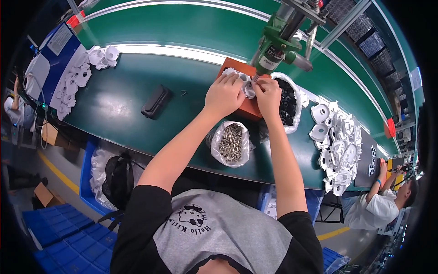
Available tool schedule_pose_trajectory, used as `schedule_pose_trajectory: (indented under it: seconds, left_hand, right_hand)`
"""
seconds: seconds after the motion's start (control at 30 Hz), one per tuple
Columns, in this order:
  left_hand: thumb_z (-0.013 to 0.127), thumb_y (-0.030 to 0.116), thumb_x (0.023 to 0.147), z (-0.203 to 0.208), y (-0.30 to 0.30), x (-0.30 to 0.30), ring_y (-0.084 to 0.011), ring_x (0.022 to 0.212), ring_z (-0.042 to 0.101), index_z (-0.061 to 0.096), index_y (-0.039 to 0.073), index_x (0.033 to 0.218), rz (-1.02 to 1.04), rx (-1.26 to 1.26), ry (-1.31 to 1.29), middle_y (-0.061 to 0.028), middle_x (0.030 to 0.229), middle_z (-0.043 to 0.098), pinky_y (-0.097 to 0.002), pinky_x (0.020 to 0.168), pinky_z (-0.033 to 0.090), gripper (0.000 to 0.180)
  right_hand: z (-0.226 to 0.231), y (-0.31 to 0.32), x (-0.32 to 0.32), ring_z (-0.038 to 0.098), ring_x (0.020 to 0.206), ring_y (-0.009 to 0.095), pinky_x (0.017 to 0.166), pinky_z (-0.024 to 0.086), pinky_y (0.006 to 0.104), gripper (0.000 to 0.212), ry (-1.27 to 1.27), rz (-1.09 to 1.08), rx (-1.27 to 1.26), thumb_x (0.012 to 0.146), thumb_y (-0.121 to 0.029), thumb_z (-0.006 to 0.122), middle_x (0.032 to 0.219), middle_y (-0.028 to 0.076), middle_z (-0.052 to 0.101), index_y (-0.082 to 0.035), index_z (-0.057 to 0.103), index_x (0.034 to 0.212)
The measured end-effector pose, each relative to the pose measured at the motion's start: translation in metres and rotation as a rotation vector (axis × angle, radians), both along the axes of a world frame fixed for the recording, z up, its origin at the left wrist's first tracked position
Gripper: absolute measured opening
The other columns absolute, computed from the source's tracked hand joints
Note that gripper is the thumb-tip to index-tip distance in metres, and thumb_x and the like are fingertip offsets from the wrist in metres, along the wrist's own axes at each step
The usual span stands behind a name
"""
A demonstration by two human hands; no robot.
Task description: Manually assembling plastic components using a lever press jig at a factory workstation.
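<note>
My left hand [224, 96] rests with curled fingers over a white plastic part [249, 90], pressing it onto an orange block [248, 108]. My right hand [268, 95] is at the part's right side, thumb and fingertips pinched together just under the tip of a green bench machine [270, 58] with a vertical spindle. Whatever those fingertips hold is too small or hidden to make out. Close in front of the block stands a bag of metal screws or pins [232, 142]. To the right of my right hand is a white bag of small black parts [287, 102].
White plastic parts lie heaped on the right [338, 148] and at the far left [77, 80] of the green table [123, 123]. A black case [156, 101] lies left of my left arm. Blue crates [68, 233] stand on the floor. Another person [372, 208] works at the right.
</note>
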State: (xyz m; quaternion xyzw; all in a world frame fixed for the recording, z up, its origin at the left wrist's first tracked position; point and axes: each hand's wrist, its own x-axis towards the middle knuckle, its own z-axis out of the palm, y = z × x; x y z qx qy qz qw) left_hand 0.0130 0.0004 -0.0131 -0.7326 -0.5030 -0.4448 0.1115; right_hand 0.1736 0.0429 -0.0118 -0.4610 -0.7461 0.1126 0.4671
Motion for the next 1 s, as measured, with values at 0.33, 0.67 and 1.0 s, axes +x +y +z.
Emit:
schedule_pose_trajectory:
  seconds: [0.33, 0.67, 1.0]
  left_hand:
    - [0.059, 0.016, 0.076, 0.000, -0.001, 0.000, -0.0311, 0.098, 0.063, 0.060, -0.001, 0.088, -0.008, -0.017, 0.012, -0.0191, 0.100, 0.066, -0.0403, 0.092, 0.047, 0.020]
    - [0.059, 0.010, 0.073, -0.001, 0.000, 0.001, -0.0333, 0.093, 0.063, 0.060, 0.000, 0.089, -0.019, 0.011, -0.013, -0.0178, 0.100, 0.065, -0.0413, 0.089, 0.049, 0.019]
    - [0.059, 0.010, 0.072, 0.000, -0.001, -0.001, -0.0343, 0.092, 0.063, 0.060, 0.000, 0.089, -0.002, -0.020, -0.004, -0.0174, 0.100, 0.065, -0.0409, 0.087, 0.050, 0.019]
  right_hand:
    - [0.014, -0.015, 0.007, 0.060, 0.086, 0.020, 0.080, 0.039, 0.0363, 0.015, -0.302, 0.079, 0.240, 0.075, -0.014, 0.068, 0.081, 0.003, 0.069, -0.008, 0.072, 0.089]
    - [0.011, -0.013, 0.006, 0.061, 0.086, 0.020, 0.080, 0.040, 0.0360, 0.014, -0.215, 0.090, 0.198, 0.076, -0.014, 0.068, 0.084, 0.004, 0.069, -0.008, 0.072, 0.088]
    - [0.013, -0.010, 0.004, 0.061, 0.092, 0.022, 0.084, 0.039, 0.0366, 0.012, -0.259, 0.103, 0.194, 0.077, -0.018, 0.067, 0.081, 0.003, 0.068, -0.008, 0.072, 0.083]
